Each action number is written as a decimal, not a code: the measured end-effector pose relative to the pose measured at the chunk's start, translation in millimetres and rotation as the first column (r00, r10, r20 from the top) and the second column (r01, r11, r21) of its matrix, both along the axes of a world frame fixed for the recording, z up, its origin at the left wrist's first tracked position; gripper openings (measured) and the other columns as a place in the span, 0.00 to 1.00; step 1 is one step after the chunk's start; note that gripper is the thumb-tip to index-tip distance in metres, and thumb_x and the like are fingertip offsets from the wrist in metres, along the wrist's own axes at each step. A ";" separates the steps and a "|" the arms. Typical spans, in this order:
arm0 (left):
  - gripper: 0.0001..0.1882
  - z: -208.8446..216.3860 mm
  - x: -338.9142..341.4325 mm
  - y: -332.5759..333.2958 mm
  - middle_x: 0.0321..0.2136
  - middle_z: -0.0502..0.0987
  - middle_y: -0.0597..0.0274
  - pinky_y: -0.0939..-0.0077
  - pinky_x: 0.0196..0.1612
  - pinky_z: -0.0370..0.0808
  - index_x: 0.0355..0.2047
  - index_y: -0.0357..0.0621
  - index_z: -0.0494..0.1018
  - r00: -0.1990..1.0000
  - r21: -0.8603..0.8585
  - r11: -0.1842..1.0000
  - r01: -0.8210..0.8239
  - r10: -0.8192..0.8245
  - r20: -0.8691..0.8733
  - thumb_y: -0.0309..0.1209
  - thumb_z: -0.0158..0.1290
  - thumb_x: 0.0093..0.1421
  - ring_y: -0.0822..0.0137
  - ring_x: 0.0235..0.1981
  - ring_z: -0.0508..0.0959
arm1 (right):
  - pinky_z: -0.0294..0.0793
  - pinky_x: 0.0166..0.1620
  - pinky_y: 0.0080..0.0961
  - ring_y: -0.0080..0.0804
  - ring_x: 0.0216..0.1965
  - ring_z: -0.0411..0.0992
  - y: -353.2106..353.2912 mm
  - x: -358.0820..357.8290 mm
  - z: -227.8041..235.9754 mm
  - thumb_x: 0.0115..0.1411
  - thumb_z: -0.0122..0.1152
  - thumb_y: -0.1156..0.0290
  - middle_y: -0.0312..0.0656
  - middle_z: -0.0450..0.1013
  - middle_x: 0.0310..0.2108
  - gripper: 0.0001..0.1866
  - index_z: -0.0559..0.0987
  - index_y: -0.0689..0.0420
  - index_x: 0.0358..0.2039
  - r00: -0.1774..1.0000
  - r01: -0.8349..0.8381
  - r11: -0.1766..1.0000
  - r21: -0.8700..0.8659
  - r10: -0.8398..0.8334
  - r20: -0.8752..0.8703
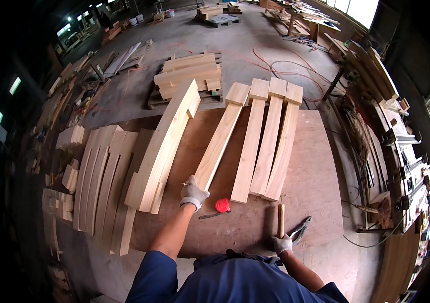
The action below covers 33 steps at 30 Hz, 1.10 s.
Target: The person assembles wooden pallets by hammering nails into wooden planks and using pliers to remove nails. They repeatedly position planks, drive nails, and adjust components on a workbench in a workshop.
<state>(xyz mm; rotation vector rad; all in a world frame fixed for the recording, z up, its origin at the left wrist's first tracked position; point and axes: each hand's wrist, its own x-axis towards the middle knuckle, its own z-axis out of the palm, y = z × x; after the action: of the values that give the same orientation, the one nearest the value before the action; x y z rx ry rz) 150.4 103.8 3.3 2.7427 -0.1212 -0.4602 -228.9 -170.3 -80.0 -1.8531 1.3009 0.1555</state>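
My left hand, in a light work glove, closes on the near end of a pale wooden beam that slants away from me across the table. At that beam's far end is a thicker block section. My right hand, also gloved, is closed around the lower part of a wooden-handled tool, whose thin tip points away from me; its exact kind is unclear. Pliers lie just right of that hand. Between my hands rests a red tape measure, beside a dark, thin strip.
Three similar beams lie side by side to the right on the brown table. A larger notched timber and several stacked beams occupy the left. Beyond stands a loaded pallet; hoses cross the floor.
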 end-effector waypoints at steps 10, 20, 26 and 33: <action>0.46 3.9 28.2 -28.5 0.59 0.80 0.36 0.53 0.61 0.82 0.62 0.37 0.66 1.000 0.020 1.000 0.013 -0.013 0.014 0.45 0.78 0.50 0.40 0.59 0.82 | 0.84 0.44 0.39 0.44 0.37 0.85 -6.9 -0.7 -14.1 0.59 0.78 0.57 0.49 0.86 0.35 0.21 0.88 0.59 0.46 0.999 -0.024 1.000 0.001 0.024 -0.045; 0.61 -11.0 12.9 -16.6 0.74 0.64 0.37 0.51 0.74 0.68 0.82 0.42 0.43 0.996 -0.023 0.998 0.058 -0.057 0.062 0.44 0.69 0.59 0.37 0.71 0.70 | 0.79 0.35 0.35 0.32 0.29 0.80 -4.9 2.1 -3.9 0.62 0.74 0.59 0.43 0.84 0.30 0.19 0.87 0.62 0.45 0.998 -0.063 0.998 0.021 0.062 0.032; 0.45 -37.9 -54.6 -19.4 0.75 0.61 0.39 0.47 0.80 0.56 0.77 0.40 0.60 0.748 -0.099 0.778 0.620 -0.549 0.372 0.39 0.64 0.63 0.38 0.77 0.59 | 0.80 0.36 0.36 0.34 0.29 0.81 -6.6 -4.1 -22.1 0.61 0.76 0.62 0.44 0.83 0.28 0.17 0.86 0.63 0.42 0.998 0.030 0.996 0.079 -0.034 0.044; 0.44 -52.3 -103.9 -34.3 0.65 0.74 0.41 0.53 0.71 0.70 0.71 0.40 0.69 0.824 -0.038 0.825 0.564 -0.560 0.085 0.42 0.71 0.56 0.42 0.68 0.71 | 0.80 0.34 0.32 0.29 0.28 0.80 -8.1 1.9 -13.8 0.61 0.76 0.64 0.40 0.82 0.28 0.16 0.86 0.63 0.42 0.995 0.061 0.990 0.131 -0.070 0.065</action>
<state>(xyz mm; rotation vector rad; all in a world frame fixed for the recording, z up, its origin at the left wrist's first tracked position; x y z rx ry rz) 46.5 69.5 -49.0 2.6227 -0.9700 -0.4956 -227.0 -178.4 -93.8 -1.6907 1.2724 0.1359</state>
